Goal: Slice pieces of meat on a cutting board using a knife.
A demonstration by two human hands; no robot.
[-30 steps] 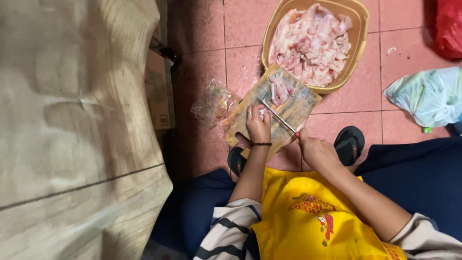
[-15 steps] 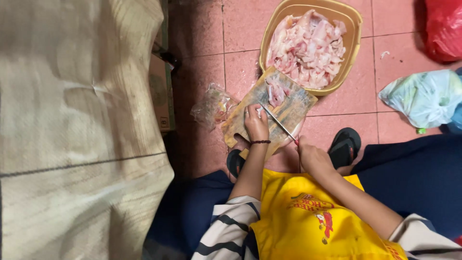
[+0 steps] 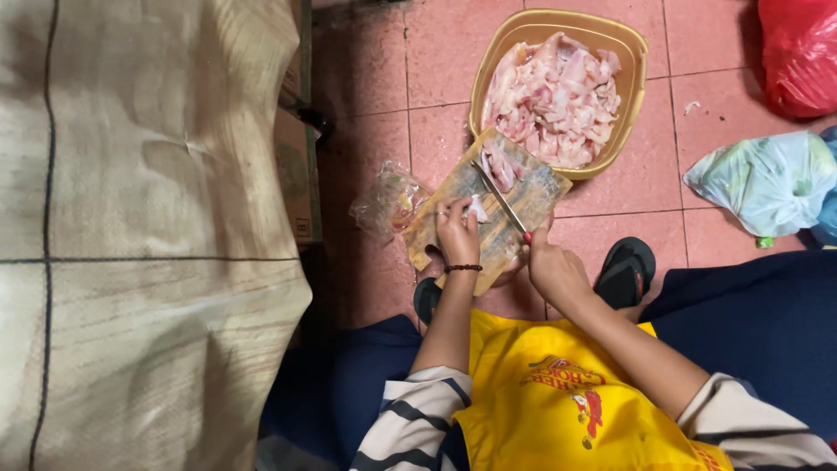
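Observation:
A wooden cutting board (image 3: 536,194) lies on the pink tiled floor in front of me. My left hand (image 3: 456,234) presses a small pale piece of raw meat (image 3: 477,208) onto the board. In my right hand (image 3: 553,269) is a knife (image 3: 499,198) with a red handle, its blade lying across the board toward a few meat strips (image 3: 499,167) at the far end. A tan oval basin (image 3: 629,105) heaped with raw pink meat stands just beyond the board, touching it.
A crumpled clear plastic bag (image 3: 390,201) lies left of the board. A large woven sack (image 3: 139,227) fills the left side, with a cardboard box (image 3: 296,170) beside it. A pale green bag (image 3: 772,180) and a red bag (image 3: 800,54) sit at right. My sandalled feet (image 3: 626,271) flank the board.
The knife blade has shifted slightly along the board while my left hand stays on the meat piece. The view has dropped a little, so the basin shows lower.

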